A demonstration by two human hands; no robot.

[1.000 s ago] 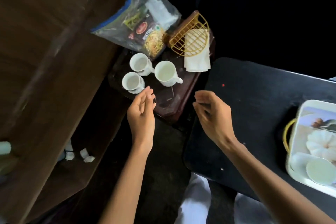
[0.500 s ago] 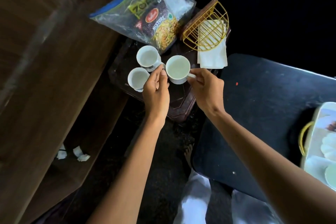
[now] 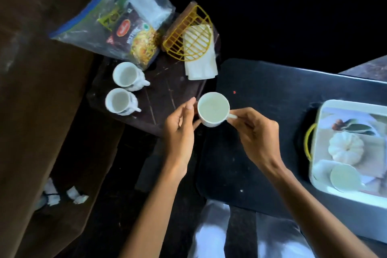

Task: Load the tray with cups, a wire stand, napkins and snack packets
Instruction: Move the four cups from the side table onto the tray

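Note:
My right hand pinches the handle of a white cup, held in the air between the dark stool and the black table. My left hand steadies the cup's left side with its fingertips. Two more white cups stand on the small dark stool. Behind them lie a clear bag of snack packets, a yellow wire stand and folded white napkins under it. The white tray with a yellow handle sits at the right and holds one cup.
The tray rests on a black table at the right. A brown wooden surface fills the left side. Crumpled white paper bits lie on the floor at lower left. My white-clad knees are below.
The right hand has lifted the third cup off the stool and brought it toward me and to the right. The left hand came along beside it.

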